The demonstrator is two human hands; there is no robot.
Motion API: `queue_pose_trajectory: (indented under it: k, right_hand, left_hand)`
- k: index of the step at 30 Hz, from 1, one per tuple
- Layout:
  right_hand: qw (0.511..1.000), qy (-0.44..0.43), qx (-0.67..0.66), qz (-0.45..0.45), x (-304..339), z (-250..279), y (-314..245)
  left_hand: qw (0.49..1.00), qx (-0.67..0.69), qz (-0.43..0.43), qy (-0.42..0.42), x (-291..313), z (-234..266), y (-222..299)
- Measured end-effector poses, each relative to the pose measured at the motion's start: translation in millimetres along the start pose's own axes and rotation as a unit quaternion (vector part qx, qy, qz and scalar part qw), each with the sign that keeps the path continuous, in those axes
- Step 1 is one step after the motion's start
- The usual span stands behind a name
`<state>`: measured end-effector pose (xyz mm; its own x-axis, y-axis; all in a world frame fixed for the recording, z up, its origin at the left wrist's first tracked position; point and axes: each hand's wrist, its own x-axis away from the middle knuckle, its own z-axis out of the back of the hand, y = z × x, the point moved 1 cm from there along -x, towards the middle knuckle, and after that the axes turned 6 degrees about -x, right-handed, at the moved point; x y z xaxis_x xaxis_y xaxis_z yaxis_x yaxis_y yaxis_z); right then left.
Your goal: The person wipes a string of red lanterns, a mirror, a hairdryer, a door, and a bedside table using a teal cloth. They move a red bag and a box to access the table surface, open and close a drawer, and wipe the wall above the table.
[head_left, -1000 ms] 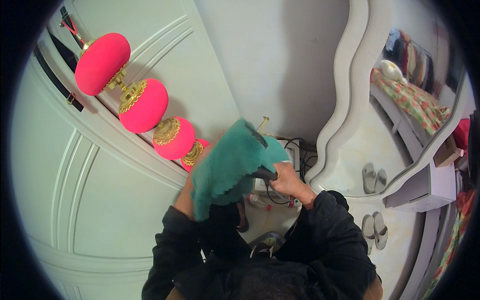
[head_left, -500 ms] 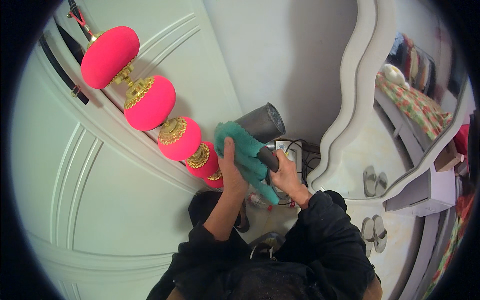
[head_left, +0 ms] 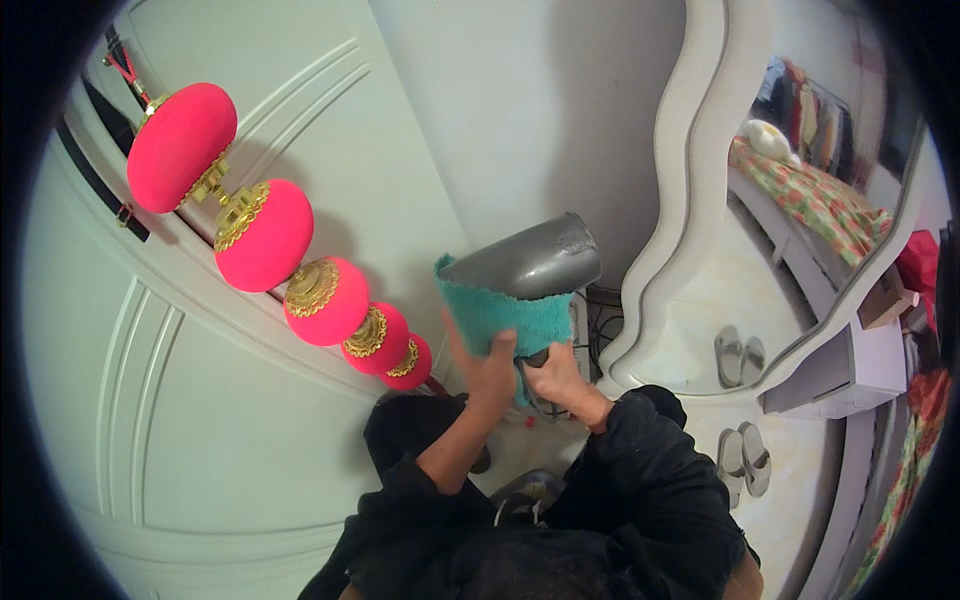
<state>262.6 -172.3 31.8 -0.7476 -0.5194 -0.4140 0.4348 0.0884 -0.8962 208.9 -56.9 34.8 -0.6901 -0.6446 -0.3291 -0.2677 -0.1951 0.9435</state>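
You wear a black long-sleeved top of soft, creased cloth. On your left arm the sleeve is pushed up, leaving the forearm bare behind your left hand (head_left: 490, 368); the other sleeve reaches the wrist of your right hand (head_left: 557, 378).

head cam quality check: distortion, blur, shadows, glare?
Head view: strong fisheye, with a black vignette at the corners and the mirror frame and door panel mouldings bowed. Centre is sharp; the left hand is slightly soft at the fingers. Lighting is soft and even, with faint shadows under the pink lanterns. Mild sheen on the grey hair dryer, no hard glare. Teal cloth reads clearly.
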Motion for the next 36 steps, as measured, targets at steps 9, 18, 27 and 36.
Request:
queue_pose_trajectory:
  k: [9,18,27,36]
  right_hand:
    - [0.995,0.033,0.034,0.088,7.8,-7.9,43.1]
    - [0.979,0.054,0.083,0.18,4.9,2.2,25.2]
    - [0.955,0.047,0.245,0.163,10.2,10.0,17.2]
    - [0.974,0.072,0.028,0.213,1.7,63.7,-25.4]
  left_hand:
    - [0.998,-0.041,0.036,-0.008,14.8,2.0,24.8]
    - [0.991,-0.12,0.015,-0.052,19.8,4.9,29.3]
    - [0.997,-0.043,0.021,-0.056,5.4,-2.8,-12.1]
    - [0.923,0.24,0.231,-0.191,-20.4,-2.0,8.9]
